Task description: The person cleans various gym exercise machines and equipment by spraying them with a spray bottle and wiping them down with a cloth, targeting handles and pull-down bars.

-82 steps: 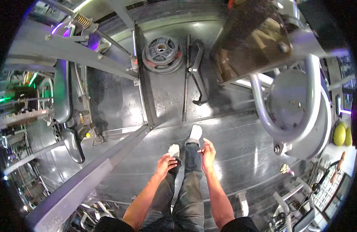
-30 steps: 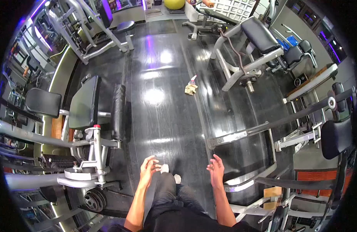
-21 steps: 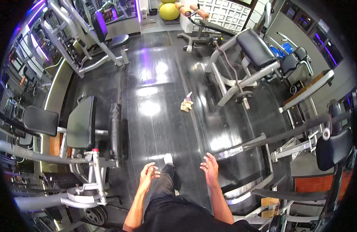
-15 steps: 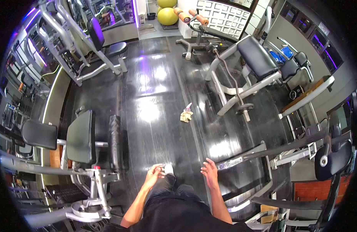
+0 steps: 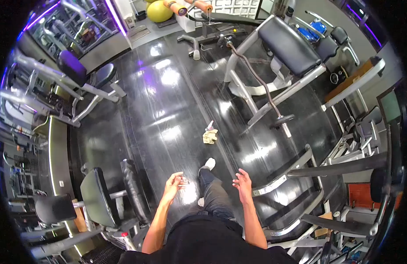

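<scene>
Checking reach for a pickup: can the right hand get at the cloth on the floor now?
Probably not from here: the right hand is open and raised, apart from the cloth, which lies on the floor beyond the front foot. Nothing blocks the way.

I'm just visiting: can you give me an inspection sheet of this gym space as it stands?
Surface: glossy black floor, light glare on it.
Job's things: crumpled cloth and a small spray bottle lie together on the floor ahead of the hands, untouched.
Clutter: curl bar propped against the bench frame.
Hands: left hand and right hand open, empty.
Cables: nothing seen.
Surroundings: padded bench at right, seat machine at left, yellow ball far off.
</scene>
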{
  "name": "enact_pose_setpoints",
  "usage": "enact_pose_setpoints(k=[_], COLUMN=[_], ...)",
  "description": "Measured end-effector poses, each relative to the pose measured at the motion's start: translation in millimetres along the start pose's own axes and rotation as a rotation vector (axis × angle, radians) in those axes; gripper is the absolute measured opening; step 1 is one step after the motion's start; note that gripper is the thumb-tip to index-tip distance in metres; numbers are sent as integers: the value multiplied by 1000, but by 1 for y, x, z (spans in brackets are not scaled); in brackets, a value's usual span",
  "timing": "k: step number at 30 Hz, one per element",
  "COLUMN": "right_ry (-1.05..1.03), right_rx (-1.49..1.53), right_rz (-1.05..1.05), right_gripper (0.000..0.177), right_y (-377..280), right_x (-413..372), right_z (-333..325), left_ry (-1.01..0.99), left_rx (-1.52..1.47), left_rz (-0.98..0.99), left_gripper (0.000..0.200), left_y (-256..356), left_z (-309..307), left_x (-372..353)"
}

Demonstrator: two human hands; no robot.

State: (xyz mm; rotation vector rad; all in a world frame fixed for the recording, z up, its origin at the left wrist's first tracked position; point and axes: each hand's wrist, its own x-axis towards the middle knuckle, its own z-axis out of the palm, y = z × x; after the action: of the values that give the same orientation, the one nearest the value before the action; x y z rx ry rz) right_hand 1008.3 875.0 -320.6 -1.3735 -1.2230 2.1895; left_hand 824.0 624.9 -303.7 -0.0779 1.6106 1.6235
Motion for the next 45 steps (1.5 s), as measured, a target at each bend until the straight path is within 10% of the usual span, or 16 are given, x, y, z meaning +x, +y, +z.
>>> enact_pose_setpoints(k=[13, 26, 35, 38, 45], right_ry=[56, 26, 42, 30, 2], right_rx=[-187, -768, -878, -821, -900], right_rz=[143, 49, -278, -106, -139], right_gripper=[39, 53, 82, 79, 63], right_y=[30, 205, 289, 283, 285], right_x=[270, 547, 638, 644, 644], right_z=[69, 80, 96, 106, 114], left_ry=[-18, -397, -648, -796, -495], left_rx=[69, 1290, 1259, 1297, 965], left_rz=[-329, -84, -174, -73, -119], left_gripper=[30, 28, 39, 40, 31], left_y=[23, -187, -282, -346, -317], left_z=[10, 22, 23, 14, 19], left_x=[226, 576, 663, 688, 663])
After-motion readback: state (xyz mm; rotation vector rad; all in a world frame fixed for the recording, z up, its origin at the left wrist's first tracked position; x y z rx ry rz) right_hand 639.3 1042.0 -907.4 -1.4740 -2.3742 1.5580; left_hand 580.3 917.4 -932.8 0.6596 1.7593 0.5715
